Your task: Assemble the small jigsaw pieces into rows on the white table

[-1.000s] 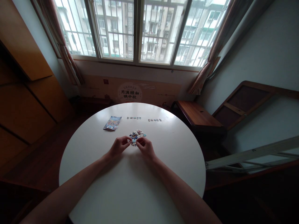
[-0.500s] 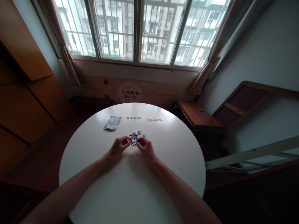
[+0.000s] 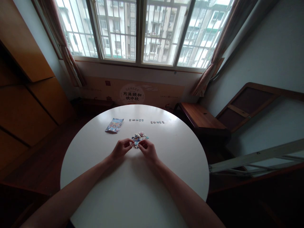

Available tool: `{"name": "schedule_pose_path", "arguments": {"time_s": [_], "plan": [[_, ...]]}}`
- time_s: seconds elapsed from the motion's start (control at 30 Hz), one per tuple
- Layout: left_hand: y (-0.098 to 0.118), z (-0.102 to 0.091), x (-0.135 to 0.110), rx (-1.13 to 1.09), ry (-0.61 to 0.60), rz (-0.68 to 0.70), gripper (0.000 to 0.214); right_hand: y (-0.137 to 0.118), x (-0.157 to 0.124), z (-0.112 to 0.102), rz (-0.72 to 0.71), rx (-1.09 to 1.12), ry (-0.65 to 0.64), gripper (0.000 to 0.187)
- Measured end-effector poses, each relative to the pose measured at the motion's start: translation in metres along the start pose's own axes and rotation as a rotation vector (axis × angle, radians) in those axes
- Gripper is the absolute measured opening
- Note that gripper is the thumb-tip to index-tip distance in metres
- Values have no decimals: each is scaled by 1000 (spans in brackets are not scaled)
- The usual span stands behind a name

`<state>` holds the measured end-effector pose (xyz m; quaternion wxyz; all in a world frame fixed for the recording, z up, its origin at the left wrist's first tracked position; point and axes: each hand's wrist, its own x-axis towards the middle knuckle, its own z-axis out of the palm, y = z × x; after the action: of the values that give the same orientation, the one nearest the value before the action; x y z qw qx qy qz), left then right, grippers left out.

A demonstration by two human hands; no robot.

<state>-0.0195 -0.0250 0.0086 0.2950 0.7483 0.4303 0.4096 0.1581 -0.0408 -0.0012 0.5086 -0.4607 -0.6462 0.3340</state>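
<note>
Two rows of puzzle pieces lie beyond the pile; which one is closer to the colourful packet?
The left row: it lies just right of the packet, while the right row sits farther off, past a gap.

No change big enough to see
Over the last second, the left hand (image 3: pixel 121 148) and the right hand (image 3: pixel 148 150) made no move that showed, and the pile of puzzle pieces (image 3: pixel 140 136) close by them looked just the same too (any little wiggle of one piece was much too small to tell).
</note>
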Motion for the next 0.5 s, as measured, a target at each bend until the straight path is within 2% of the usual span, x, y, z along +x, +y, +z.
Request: {"name": "schedule_pose_path", "arguments": {"time_s": [0.5], "plan": [[0, 0, 0, -9, 2, 7, 26, -1, -1, 0, -6, -15, 0, 13]]}}
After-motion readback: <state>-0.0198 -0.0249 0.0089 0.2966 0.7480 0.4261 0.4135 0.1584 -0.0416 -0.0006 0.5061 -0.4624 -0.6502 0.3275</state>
